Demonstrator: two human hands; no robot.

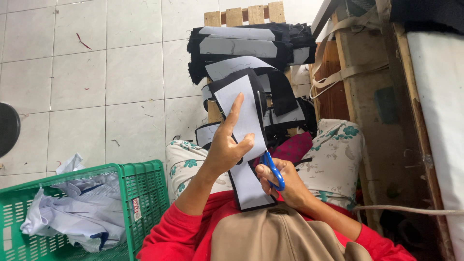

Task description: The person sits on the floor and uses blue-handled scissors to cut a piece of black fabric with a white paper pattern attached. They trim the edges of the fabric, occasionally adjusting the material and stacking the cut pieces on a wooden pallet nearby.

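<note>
My left hand [228,143] holds up a long strip of black fabric with a pale grey paper pattern [245,121] on it, thumb and fingers pinching its middle. My right hand [280,182] grips blue-handled scissors [271,166], whose dark blades run up along the strip's right edge. The strip hangs down to my lap, over my red sleeves and floral trousers [333,154].
A pile of similar black-and-grey pieces [246,48] lies on a wooden stool ahead. A green plastic basket [140,186] holding white paper scraps stands at lower left. A wooden table frame [357,87] and white fabric [440,106] fill the right. The floor is white tile [96,87].
</note>
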